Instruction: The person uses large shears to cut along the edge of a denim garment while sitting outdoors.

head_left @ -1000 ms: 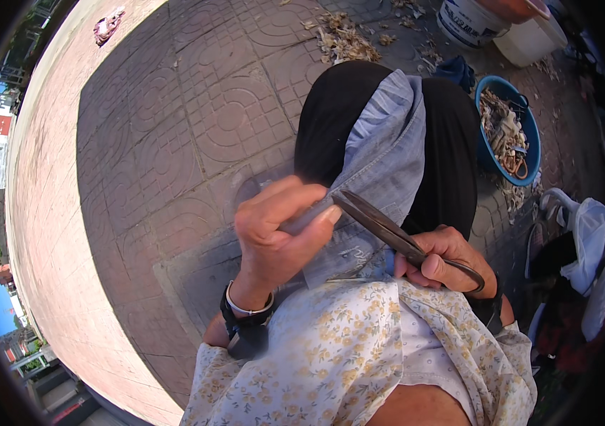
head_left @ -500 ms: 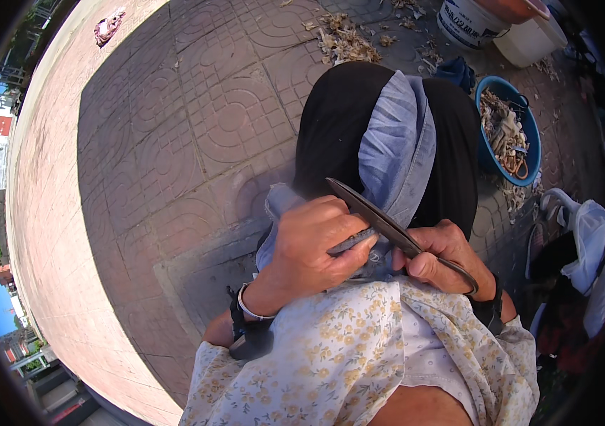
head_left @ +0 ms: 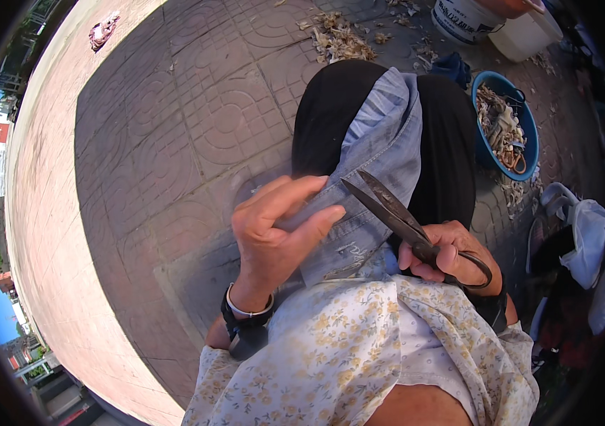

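Note:
Dark metal scissors (head_left: 388,213) are in my right hand (head_left: 455,255), my fingers wrapped round the loop handles. The blades stand a little apart and point up and to the left, over my lap. To their left, my left hand (head_left: 274,227) is raised with thumb and forefinger spread, and I see nothing gripped between them. Its fingertips are close to the blue denim cloth (head_left: 380,170) that lies across my lap over black trousers (head_left: 448,149). A pale blur lies behind the left hand, too smeared to name.
A blue basin (head_left: 507,124) of dried, pale brown scraps stands at the right. Beyond my knees lies a heap of similar scraps (head_left: 341,37) on the paving. White buckets (head_left: 530,35) are at the far right, and a white bag (head_left: 590,241) lies nearer.
My left hand has moved left, away from the scissors, and opened; the small grey piece it held no longer shows there. The scissor blades have parted, and the denim lies more spread.

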Tool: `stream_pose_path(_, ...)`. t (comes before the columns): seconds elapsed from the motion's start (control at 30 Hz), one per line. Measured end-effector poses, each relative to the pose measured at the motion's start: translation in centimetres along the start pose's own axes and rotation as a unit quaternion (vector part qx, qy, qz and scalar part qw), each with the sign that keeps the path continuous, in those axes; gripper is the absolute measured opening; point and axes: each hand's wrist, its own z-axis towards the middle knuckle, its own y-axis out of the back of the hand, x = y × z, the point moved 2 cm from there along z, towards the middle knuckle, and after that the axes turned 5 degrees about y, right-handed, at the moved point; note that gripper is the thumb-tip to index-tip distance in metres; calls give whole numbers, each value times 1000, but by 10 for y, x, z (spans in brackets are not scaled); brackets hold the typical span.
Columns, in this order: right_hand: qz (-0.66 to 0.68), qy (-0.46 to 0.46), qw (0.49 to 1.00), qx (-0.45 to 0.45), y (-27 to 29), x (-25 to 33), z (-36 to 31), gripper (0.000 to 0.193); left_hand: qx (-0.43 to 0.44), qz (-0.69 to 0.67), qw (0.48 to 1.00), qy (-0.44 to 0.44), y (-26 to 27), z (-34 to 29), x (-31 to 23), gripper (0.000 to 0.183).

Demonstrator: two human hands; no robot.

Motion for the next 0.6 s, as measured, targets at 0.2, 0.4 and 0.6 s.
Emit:
stream_pose_path(0.2,-4,-23,1000,11,-2,3,1,63,3,11,1000,-1,0,-1,2,22)
stream_pose_path(0.4,-12,-14,999,26,-2,4,3,63,-2,18,1000,-9,-1,-2,4,20)
stream_pose_path(0.6,-7,-6,1000,30,-1,0,4,62,-1,21,1000,-3,-1,-2,4,18)
